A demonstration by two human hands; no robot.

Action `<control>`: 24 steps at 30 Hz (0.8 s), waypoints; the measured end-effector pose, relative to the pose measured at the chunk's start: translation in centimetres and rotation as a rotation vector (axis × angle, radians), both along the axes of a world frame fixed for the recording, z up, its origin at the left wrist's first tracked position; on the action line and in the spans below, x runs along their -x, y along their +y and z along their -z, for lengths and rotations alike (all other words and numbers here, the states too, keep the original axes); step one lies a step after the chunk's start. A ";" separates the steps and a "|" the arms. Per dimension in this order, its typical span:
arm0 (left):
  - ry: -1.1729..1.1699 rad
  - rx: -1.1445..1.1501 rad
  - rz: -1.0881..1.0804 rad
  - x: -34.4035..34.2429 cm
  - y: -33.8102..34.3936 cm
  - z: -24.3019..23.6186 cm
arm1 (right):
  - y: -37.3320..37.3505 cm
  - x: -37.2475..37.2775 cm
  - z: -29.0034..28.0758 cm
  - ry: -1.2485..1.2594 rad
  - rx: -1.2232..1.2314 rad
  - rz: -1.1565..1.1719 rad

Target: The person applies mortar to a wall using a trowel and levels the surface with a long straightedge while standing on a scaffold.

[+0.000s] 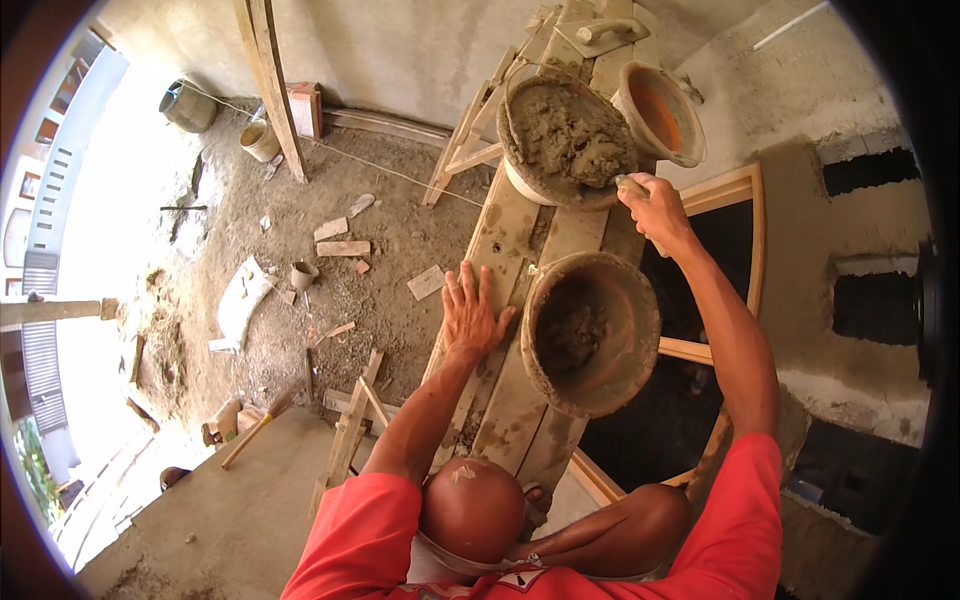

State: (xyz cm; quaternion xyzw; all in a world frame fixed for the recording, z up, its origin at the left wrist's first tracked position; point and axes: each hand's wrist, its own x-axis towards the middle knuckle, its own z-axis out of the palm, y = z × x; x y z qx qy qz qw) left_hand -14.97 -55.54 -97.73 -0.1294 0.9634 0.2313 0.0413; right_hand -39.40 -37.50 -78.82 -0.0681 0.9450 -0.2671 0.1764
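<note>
One tool handle [631, 186] gripped in right hand [656, 210], long axis slanting upper-left toward mortar [560, 135]; three buckets [632, 335] nearby; left hand [472, 318] spread open on planks [512, 425].

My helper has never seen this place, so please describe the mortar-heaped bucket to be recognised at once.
Look along the wooden planks that run away from the person's knees. On them, just ahead and left of the right hand, stands a round bucket. It is heaped with grey mortar; the nearer bucket holds only a little, and the right neighbour is orange inside.
</note>
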 end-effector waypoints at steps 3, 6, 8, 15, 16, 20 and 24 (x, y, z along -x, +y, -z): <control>0.002 -0.006 0.006 0.0 0.1 -0.1 | 0.9 0.0 -0.1 0.048 0.006 -0.013; 0.020 0.004 0.007 -0.2 0.0 0.0 | 0.9 -0.6 -1.0 0.093 0.026 -0.028; 0.019 0.014 0.008 -0.4 0.0 0.1 | 0.8 -1.4 -2.2 0.057 0.040 0.003; 0.115 0.063 0.013 -0.1 -0.1 0.6 | 3.6 -6.9 -7.3 0.047 0.149 0.102; 0.101 0.044 0.004 -0.3 -0.1 0.6 | 4.2 -8.1 -8.3 0.013 0.181 0.100; 0.035 0.053 0.010 -0.1 0.2 1.2 | 8.5 -13.6 -10.8 0.042 0.208 0.062; 0.048 0.053 0.009 -0.2 0.4 1.1 | 11.1 -19.8 -10.2 0.345 0.025 -0.176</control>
